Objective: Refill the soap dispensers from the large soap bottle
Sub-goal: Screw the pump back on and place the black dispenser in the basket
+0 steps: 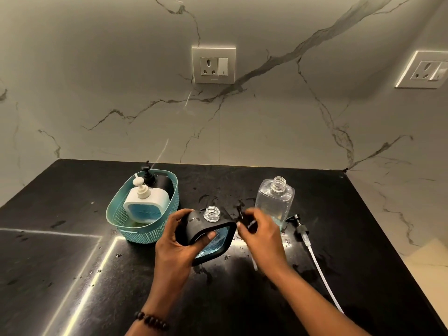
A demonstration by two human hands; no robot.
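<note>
Black stone worktop (pixel 242 299), wet in spots, carries the uncapped large soap bottle (pixel 275 202), standing upright at right rear, probably ready to pour. Left hand (pixel 179 241) wraps the black dispenser (pixel 208 235), tilted, neck open; right hand (pixel 260 232) pinches its black pump head (pixel 244 218) just beside the neck.
</note>
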